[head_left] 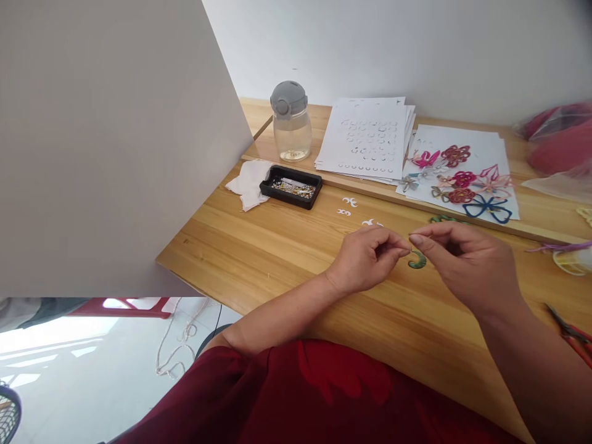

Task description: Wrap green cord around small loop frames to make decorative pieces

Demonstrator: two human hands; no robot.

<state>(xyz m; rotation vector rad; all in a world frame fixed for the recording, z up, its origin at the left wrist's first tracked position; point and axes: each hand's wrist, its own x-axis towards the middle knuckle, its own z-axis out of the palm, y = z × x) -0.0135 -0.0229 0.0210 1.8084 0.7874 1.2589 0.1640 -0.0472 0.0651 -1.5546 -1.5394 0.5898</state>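
A small green crescent-shaped piece [417, 260] hangs just below the fingertips, between my two hands over the wooden table. My left hand [367, 259] is closed in a pinch at the upper end of this crescent. Close beside it, my right hand [467, 256] pinches with thumb and forefinger; whatever lies between those fingertips is too small to make out. Behind the right hand, more green curled pieces [446, 219] lie on the table, partly covered by it. Small white paper crescents [350, 201] are scattered beyond my left hand, some of them hidden by it.
A black tray [290, 197] of beads sits beside a white cloth [250, 184]. Behind stand a water bottle [291, 126] and printed sheets [365, 139]. Colourful thread-wrapped flowers [462, 179] lie on paper. Red-handled scissors [571, 333] rest at right; a grey panel [115, 135] borders the left.
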